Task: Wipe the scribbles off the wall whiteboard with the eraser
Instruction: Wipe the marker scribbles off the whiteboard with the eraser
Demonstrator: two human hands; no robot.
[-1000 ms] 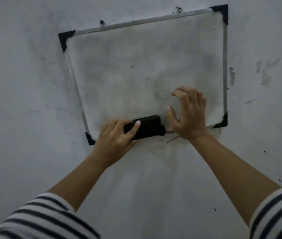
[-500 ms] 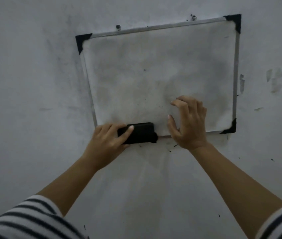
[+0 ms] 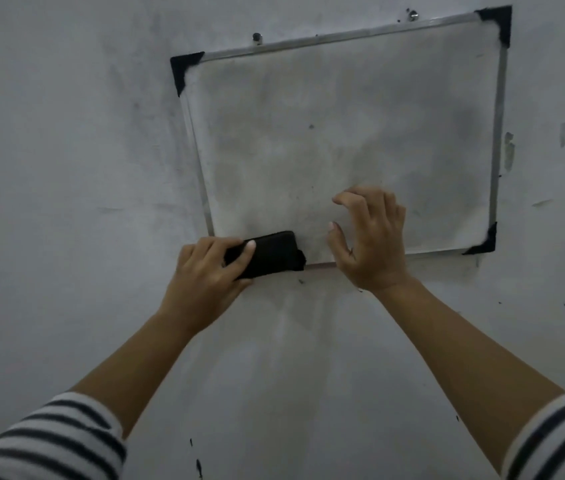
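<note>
Black oblong eraser [image 3: 267, 254] in left hand's [image 3: 205, 275] fingers on smudged whiteboard [image 3: 343, 133]; right hand [image 3: 371, 244] splayed.

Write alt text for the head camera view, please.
A left hand presses a black eraser against the bottom-left corner of a smudged wall whiteboard, while the right hand braces the lower edge, fingers curled.

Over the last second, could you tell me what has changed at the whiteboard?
The left hand slid the eraser leftward along the whiteboard's bottom edge, toward its lower-left corner. It kept its grip throughout. The right hand stayed braced near the bottom frame, fingers curled.
</note>
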